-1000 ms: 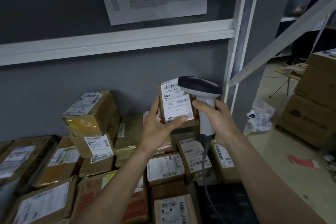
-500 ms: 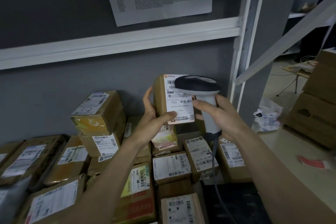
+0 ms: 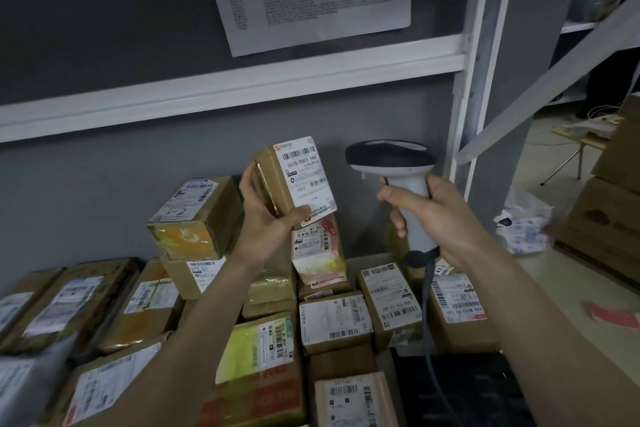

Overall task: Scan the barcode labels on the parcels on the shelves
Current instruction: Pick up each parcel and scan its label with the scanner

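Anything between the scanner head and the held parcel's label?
No. Head view shows only grey wall behind the gap between scanner and parcel.

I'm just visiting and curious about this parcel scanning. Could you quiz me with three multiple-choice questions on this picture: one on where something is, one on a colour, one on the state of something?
1. Where is the scanner relative to the held parcel?
A. To its right, apart from it
B. Resting on top of it
C. Underneath it

2. What colour is the scanner's head?
A. Red
B. Dark, nearly black
C. Yellow

3. How is the held parcel placed?
A. Lying in the stack
B. On the floor
C. Lifted above the stack in the left hand

Answers:
1. A, there is a clear gap of grey wall between them.
2. B, the head is dark above a light grey handle gripped by the right hand.
3. C, fingers wrap round it, above the other boxes.
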